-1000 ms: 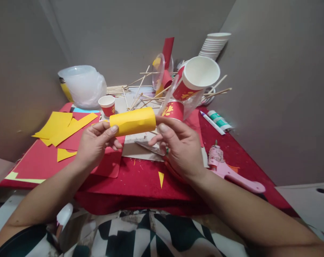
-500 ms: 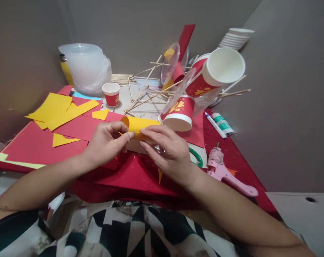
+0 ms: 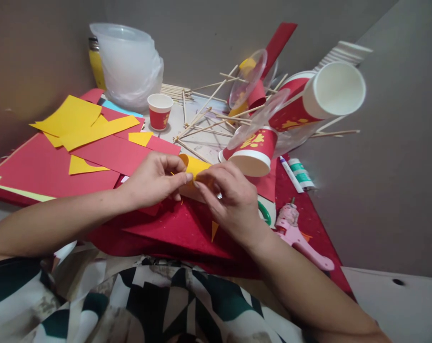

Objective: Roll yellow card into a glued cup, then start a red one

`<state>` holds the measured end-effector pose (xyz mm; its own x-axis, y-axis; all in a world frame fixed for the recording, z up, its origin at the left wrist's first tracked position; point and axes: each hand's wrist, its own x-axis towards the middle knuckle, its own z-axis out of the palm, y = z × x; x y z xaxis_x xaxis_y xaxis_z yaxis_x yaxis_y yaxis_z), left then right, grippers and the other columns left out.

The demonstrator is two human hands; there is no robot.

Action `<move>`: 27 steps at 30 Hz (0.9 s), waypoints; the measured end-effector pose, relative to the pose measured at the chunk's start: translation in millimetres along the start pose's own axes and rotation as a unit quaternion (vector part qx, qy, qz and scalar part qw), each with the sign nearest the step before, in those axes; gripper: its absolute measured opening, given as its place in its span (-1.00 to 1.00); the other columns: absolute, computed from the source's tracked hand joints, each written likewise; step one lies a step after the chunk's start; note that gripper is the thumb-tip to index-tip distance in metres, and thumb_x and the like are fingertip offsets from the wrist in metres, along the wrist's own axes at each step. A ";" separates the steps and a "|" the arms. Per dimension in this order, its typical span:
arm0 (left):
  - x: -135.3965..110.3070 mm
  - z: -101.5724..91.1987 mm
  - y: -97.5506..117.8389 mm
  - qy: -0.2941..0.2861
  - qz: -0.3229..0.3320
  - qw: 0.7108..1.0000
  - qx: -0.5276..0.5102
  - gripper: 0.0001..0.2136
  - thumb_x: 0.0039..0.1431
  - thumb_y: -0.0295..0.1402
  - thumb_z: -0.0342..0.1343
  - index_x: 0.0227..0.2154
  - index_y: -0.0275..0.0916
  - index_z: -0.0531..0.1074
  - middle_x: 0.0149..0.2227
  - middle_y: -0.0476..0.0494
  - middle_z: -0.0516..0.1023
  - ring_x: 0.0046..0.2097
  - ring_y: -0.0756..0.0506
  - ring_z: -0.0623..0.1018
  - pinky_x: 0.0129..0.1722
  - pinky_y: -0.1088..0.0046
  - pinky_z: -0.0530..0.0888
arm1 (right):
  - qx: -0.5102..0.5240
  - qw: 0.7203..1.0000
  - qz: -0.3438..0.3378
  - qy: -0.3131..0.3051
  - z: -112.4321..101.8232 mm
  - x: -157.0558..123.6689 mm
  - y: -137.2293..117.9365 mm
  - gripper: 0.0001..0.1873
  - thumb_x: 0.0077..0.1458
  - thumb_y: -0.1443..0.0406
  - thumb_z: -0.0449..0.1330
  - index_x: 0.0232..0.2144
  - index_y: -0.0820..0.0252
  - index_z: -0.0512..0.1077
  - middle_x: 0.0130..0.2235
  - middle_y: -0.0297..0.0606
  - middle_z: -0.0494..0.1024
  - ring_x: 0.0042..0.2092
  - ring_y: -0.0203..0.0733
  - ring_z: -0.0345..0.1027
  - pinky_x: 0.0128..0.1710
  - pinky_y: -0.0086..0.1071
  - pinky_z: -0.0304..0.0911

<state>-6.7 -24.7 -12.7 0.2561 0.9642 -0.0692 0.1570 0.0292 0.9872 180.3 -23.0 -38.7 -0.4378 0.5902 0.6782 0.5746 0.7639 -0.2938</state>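
Note:
A sheet of yellow paper rolled into a tube (image 3: 195,165) is held between both hands, above the near edge of the table. My left hand (image 3: 156,180) pinches its left end, thumb in front and fingers partly behind. My right hand (image 3: 232,200) grips the right part with bent fingers, which hide much of that end. Just behind the tube stands a structure of red-and-white paper cups (image 3: 255,152), clear plastic discs (image 3: 247,78) and thin wooden sticks (image 3: 201,125).
Yellow paper pieces (image 3: 76,119) lie on red sheets (image 3: 40,164) at left. A small paper cup (image 3: 160,112) and plastic tubs (image 3: 128,66) stand behind. To the right are a pink glue gun (image 3: 305,245), a white marker (image 3: 291,175) and green-handled scissors (image 3: 265,213).
My view has shifted, so the table items appear moved. On the yellow tube, my right hand has come closer to my left, its fingers more bent and covering more of the paper.

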 end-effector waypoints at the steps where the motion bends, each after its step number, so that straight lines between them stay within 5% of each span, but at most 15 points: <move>1: 0.3 -0.2 -0.3 -0.002 0.000 1.000 0.003 -0.82 0.13 -0.47 0.14 -0.58 -0.29 0.36 -0.71 0.06 0.41 -0.65 0.05 0.48 -0.63 0.64 0.34 | 0.003 1.000 0.005 -0.005 0.0 0.0 0.2 -0.97 0.21 0.37 0.19 -0.29 0.15 0.42 -0.32 -0.22 0.50 -0.32 -0.22 0.40 -0.41 -0.39 0.27; 9: 2.0 -7.9 3.8 -0.052 0.009 0.998 0.037 -0.78 0.24 -0.42 0.03 -0.51 -0.29 0.45 -0.69 -0.03 0.50 -0.61 0.01 0.53 -0.58 0.60 0.39 | 0.045 0.998 0.023 -0.029 -1.0 0.9 0.8 -0.90 0.23 0.39 0.14 -0.35 0.14 0.39 -0.38 -0.27 0.45 -0.33 -0.22 0.34 -0.35 -0.36 0.24; 18: 6.3 -13.1 8.4 -0.100 0.018 0.995 0.013 -0.81 0.12 -0.32 0.20 -0.57 -0.25 0.51 -0.70 -0.02 0.45 -0.63 -0.06 0.54 -0.62 0.52 0.46 | 0.068 0.996 0.049 -0.038 -2.3 1.3 2.5 -0.89 0.21 0.39 0.16 -0.38 0.11 0.37 -0.37 -0.29 0.47 -0.31 -0.20 0.37 -0.32 -0.34 0.26; 27: 4.7 -11.5 -1.9 -0.062 0.067 0.993 0.071 -0.84 0.11 -0.34 0.19 -0.56 -0.23 0.49 -0.64 -0.02 0.51 -0.60 -0.02 0.54 -0.60 0.54 0.44 | 0.078 0.996 0.041 -0.003 -0.7 1.8 4.1 -0.91 0.18 0.40 0.20 -0.38 0.15 0.39 -0.38 -0.28 0.48 -0.31 -0.22 0.38 -0.36 -0.35 0.28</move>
<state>-16.8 -17.2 -13.2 0.3982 0.9166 0.0359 0.2435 -0.1434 0.9593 182.3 -19.0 -38.2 -0.3987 0.6532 0.6437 0.4942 0.7443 -0.4492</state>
